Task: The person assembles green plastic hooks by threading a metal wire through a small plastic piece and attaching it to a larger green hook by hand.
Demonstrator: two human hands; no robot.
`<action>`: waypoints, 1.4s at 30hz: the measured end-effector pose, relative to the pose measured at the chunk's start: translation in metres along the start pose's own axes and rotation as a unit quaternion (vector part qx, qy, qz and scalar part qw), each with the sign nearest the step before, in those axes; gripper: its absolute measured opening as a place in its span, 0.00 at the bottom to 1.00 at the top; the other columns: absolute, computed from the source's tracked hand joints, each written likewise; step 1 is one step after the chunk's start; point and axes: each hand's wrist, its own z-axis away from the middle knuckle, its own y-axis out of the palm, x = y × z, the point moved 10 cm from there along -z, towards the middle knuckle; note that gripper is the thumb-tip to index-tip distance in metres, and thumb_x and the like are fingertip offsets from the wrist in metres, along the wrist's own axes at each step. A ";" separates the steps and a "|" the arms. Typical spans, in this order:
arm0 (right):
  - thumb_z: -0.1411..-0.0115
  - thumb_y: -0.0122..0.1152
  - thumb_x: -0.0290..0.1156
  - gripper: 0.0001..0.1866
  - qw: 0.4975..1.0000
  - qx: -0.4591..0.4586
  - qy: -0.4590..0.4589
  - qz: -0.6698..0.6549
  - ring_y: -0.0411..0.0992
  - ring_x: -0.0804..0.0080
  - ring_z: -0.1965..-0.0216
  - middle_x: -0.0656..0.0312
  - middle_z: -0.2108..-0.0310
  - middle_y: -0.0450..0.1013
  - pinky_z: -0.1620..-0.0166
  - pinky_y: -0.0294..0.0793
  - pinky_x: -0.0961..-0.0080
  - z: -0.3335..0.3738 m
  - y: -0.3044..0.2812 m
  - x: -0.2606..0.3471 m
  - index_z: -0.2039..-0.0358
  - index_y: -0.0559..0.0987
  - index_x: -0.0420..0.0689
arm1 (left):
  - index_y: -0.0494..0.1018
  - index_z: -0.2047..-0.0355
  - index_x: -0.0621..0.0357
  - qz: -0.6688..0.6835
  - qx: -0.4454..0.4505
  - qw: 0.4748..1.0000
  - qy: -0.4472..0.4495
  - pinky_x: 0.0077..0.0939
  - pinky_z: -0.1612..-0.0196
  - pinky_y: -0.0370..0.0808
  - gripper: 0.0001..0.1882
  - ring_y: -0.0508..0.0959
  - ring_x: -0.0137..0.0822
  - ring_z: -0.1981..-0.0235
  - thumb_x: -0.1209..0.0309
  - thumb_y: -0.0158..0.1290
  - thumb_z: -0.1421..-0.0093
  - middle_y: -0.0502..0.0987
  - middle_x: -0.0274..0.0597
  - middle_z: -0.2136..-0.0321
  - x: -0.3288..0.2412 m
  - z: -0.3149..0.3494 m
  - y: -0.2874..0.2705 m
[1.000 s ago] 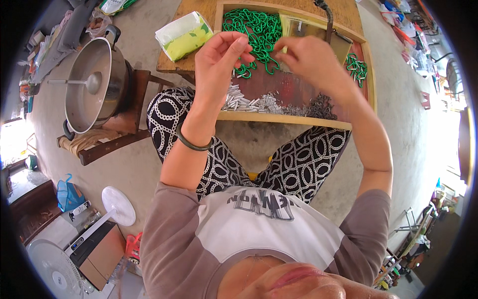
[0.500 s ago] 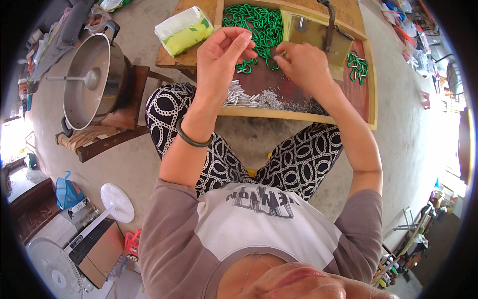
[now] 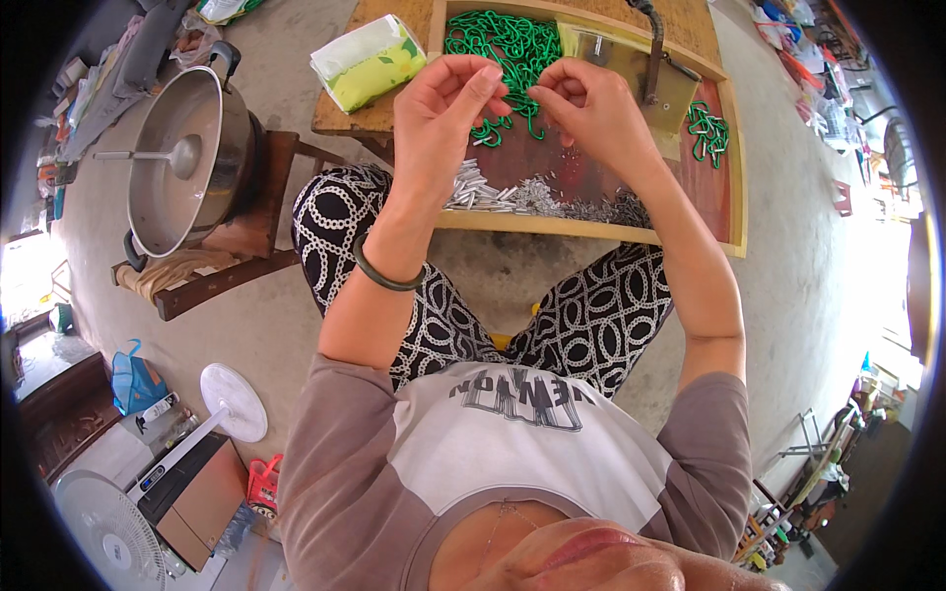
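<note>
A shallow wooden tray (image 3: 581, 229) lies in front of me, with a pile of green carabiner clips (image 3: 505, 37) at its far left. My left hand (image 3: 441, 110) hangs over the tray's left side, thumb and fingertips pinched together. A green clip (image 3: 490, 131) shows just below those fingers; whether they hold it I cannot tell. To the right, my right hand (image 3: 594, 106) has its thumb and forefinger closed near the pile, and anything between them is too small to make out. Small silver pins (image 3: 483, 192) and fine dark metal bits (image 3: 623, 209) lie along the near edge.
A metal plate (image 3: 616, 74) with a hand lever (image 3: 654, 54) stands at the tray's far right, beside more green clips (image 3: 707, 133). A tissue pack (image 3: 368, 64) sits on the table's left corner. Left of that are a big pot (image 3: 172, 197) with a ladle and a fan (image 3: 108, 532).
My right hand has shifted left from beside the metal plate, its fingertips now closer to my left hand. My left hand has barely moved.
</note>
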 end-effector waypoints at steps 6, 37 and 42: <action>0.33 0.65 0.31 0.09 0.948 0.053 0.028 -0.312 0.72 0.80 0.80 0.63 0.76 0.78 0.76 0.70 0.82 0.006 0.002 -0.005 0.61 0.80 0.37 | 0.80 0.57 0.60 -0.124 0.018 0.992 0.018 0.16 0.65 0.69 0.10 0.80 0.22 0.67 0.67 0.62 0.34 0.82 0.31 0.67 0.002 -0.001 0.009; 0.50 0.73 0.30 0.30 0.932 -0.198 -0.230 0.199 0.58 0.36 0.32 0.41 0.30 0.56 0.33 0.61 0.48 0.001 -0.089 0.005 0.45 0.78 0.43 | 0.76 0.71 0.58 -0.269 0.049 0.962 0.028 0.17 0.67 0.70 0.16 0.74 0.20 0.72 0.62 0.70 0.42 0.76 0.29 0.76 0.044 -0.089 0.082; 0.50 0.73 0.30 0.29 0.932 -0.195 -0.229 0.201 0.58 0.37 0.32 0.41 0.30 0.56 0.32 0.61 0.49 -0.001 -0.088 0.007 0.45 0.79 0.44 | 0.72 0.70 0.59 -0.229 0.072 0.969 0.058 0.19 0.69 0.68 0.12 0.70 0.22 0.72 0.71 0.66 0.39 0.73 0.30 0.76 0.047 -0.091 0.085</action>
